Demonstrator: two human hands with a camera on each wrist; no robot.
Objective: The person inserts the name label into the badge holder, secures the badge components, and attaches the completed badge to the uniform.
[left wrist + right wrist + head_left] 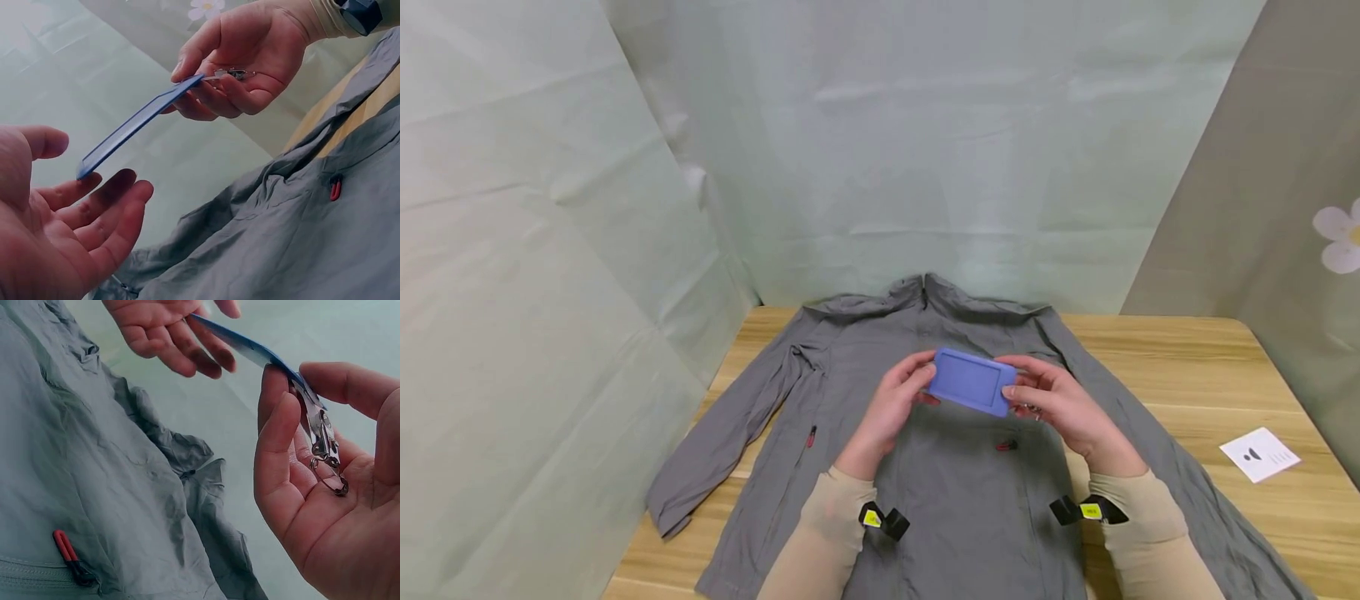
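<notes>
A blue plastic badge holder (967,382) is held tilted above a grey jacket (955,492). My right hand (1067,404) pinches its right end between thumb and fingers. Behind that end, a metal clip with a pin (325,450) hangs over the right palm in the right wrist view. At the holder's other end is my left hand (69,231), its fingers loosely bent. One fingertip meets the holder's lower edge in the left wrist view, while the thumb stands apart from it. The jacket lies spread front up, collar away from me.
A white card (1259,454) with a dark print lies on the wooden table (1180,358) to the right. Two red zipper pulls (811,437) show on the jacket front. Pale sheeting (940,167) hangs behind the table and at its left.
</notes>
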